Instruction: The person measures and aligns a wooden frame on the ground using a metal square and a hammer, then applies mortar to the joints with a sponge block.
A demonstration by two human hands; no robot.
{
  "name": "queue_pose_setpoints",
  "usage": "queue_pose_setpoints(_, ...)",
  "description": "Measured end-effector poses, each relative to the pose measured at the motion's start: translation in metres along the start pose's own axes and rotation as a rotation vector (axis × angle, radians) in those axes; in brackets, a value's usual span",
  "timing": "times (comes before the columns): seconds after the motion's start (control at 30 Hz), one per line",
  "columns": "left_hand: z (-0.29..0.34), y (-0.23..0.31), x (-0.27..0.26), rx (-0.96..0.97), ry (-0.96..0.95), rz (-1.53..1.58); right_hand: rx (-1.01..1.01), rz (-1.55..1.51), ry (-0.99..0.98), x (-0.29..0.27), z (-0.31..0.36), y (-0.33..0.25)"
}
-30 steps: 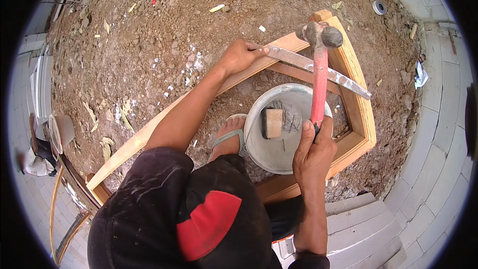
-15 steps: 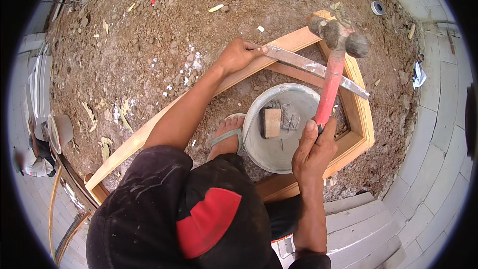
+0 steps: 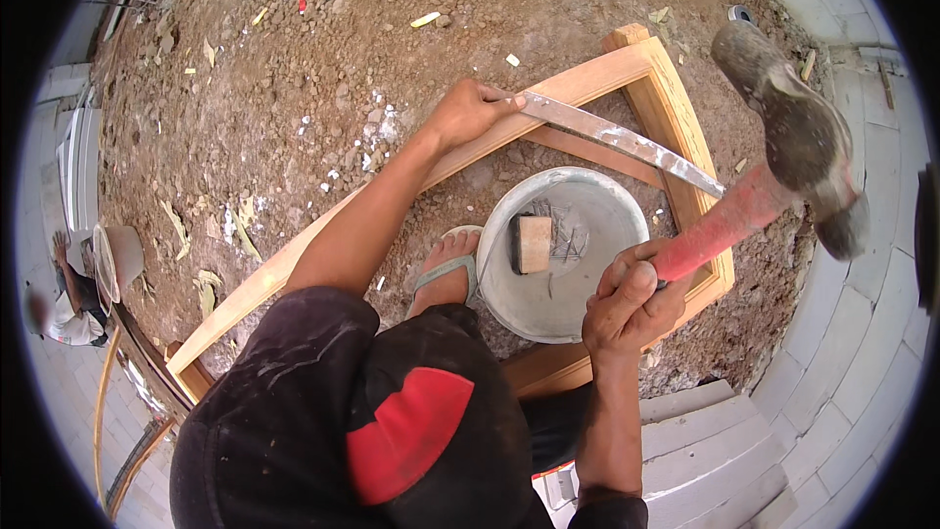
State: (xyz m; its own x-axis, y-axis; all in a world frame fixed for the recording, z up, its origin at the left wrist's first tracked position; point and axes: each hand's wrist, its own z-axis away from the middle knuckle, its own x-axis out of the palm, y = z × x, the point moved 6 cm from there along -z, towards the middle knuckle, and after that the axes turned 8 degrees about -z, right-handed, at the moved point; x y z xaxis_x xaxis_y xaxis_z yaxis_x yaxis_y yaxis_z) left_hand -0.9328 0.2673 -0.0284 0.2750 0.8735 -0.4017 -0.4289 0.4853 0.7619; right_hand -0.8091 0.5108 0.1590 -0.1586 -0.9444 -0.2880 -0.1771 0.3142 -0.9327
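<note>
My left hand [image 3: 468,120] pinches the near end of a flat, white-stained strip [image 3: 627,144] and presses it on the upper rail of a wooden frame [image 3: 586,81]. The strip slants across the frame's corner to its right-hand side. In my right hand [image 3: 632,306] is a hammer [image 3: 727,222] with a red handle and a worn, dirty head, raised and tilted out to the right. Between my arms, inside the frame, stands a grey bucket [image 3: 494,284]. It holds a small wooden block [image 3: 535,244] and several loose nails [image 3: 568,243].
My sandalled foot [image 3: 450,272] is beside the bucket. Rough soil [image 3: 372,29] with scraps surrounds the frame. A pale block wall [image 3: 862,225] rises at the right, and stacked blocks [image 3: 705,441] lie lower right. Another person [image 3: 73,304] is at the far left near a pale bucket [image 3: 119,260].
The hammer has swung from upright over the strip out to the right, its head nearer the view. The frame's far corner has shifted slightly; my left hand stays on the strip.
</note>
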Motion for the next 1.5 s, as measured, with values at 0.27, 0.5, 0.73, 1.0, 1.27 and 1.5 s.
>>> queue_pose_setpoints(0.27,-0.005,0.001,0.006,0.084,0.046,-0.004,0.323,0.514,-0.358,0.014,-0.002,0.066)
queue_pose_setpoints(0.5,-0.008,-0.006,0.008,0.041,-0.004,0.034,-0.263,0.153,-0.036,0.005,0.009,0.023)
queue_pose_setpoints(0.73,0.002,-0.005,0.003,0.034,0.05,-0.033,0.228,0.374,-0.322,0.017,0.001,0.03)
queue_pose_setpoints(1.0,-0.007,0.0,0.009,0.039,-0.031,0.024,0.074,0.449,-0.272,0.015,-0.005,0.065)
queue_pose_setpoints(1.27,0.001,-0.001,0.002,-0.019,-0.037,0.042,-0.062,0.018,-0.037,0.0,0.003,0.019)
queue_pose_setpoints(1.5,-0.009,-0.008,0.002,0.042,-0.006,0.087,0.354,0.635,-0.538,0.028,0.001,0.054)
